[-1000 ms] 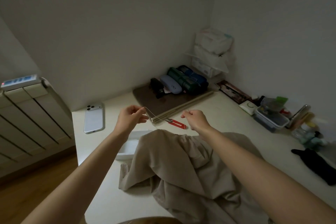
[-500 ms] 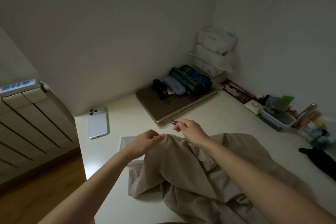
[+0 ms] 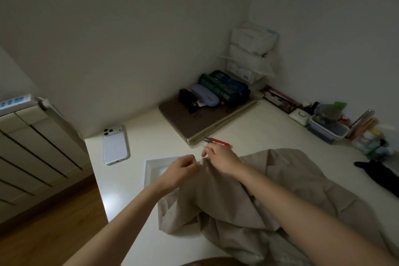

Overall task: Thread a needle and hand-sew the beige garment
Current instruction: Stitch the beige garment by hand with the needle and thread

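Observation:
The beige garment (image 3: 248, 205) lies crumpled on the white table (image 3: 254, 127), its top fold raised between my hands. My left hand (image 3: 181, 170) pinches that raised fold at its left side. My right hand (image 3: 222, 157) sits just right of it, fingertips pinched together on what looks like a thin needle (image 3: 204, 146) sticking out toward the back left. The thread is too fine to make out. Red thread snips (image 3: 217, 141) lie on the table just behind my right hand.
A shallow white tray (image 3: 154, 170) sits under my left wrist. A white phone (image 3: 114, 144) lies at the left. A brown board (image 3: 200, 121) carries glasses cases at the back. Small containers (image 3: 328, 128) line the right wall. A black cloth item (image 3: 380, 177) lies far right. A radiator (image 3: 32, 149) stands left of the table.
A second ago both hands were raised apart, stretching a thread between them. They have since come down and together onto the garment's top fold, and the view has tilted slightly downward.

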`<state>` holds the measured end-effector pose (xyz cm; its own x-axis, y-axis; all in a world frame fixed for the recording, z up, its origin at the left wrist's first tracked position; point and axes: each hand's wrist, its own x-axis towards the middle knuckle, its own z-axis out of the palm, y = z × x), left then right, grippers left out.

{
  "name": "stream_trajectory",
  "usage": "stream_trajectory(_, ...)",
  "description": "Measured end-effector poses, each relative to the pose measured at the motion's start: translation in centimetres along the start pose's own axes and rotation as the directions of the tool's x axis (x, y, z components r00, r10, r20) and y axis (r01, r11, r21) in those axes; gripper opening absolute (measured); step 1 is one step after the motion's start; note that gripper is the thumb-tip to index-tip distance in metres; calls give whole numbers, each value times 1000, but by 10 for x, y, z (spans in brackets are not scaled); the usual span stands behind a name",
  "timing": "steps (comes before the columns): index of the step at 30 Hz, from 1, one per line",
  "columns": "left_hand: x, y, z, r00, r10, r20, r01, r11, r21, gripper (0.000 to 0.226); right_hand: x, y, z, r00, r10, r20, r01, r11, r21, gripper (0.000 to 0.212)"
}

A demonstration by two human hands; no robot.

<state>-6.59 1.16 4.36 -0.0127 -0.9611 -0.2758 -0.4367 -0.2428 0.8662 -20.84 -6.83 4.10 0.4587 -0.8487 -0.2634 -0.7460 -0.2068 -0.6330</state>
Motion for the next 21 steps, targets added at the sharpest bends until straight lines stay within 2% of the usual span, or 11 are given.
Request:
stream_trajectory(3, -3, -1, -1, 999, 11, 34, -10, 1000, -9, 32, 0, 1, 4, 1000, -16, -6, 16, 998, 61, 34)
stream_trajectory(6, -5, -4, -1, 999, 32, 33, -32, 999, 3, 30, -1, 2, 4, 998, -12, -69, 19, 994, 108, 32)
stream_trajectory(12, -3, -7, -2, 974, 181, -138, -160, 975, 151, 30, -8, 0, -3, 957, -14, -289, 58, 988, 143, 30)
stream_trajectory(16, -1, -4, -4, 939, 293, -183, -233, 928, 291, 29, -12, 1, -5, 927, -25, -375, 81, 988, 134, 25)
stream_trajectory(18, 2, -3, -5, 924, 310, -223, -235, 922, 307, 23, -12, 1, -6, 917, -37, -398, 92, 988, 120, 24)
stream_trajectory(21, 5, -2, -6, 920, 270, -282, -213, 952, 219, 12, -13, 0, -6, 893, -92, -441, 147, 985, 92, 24)
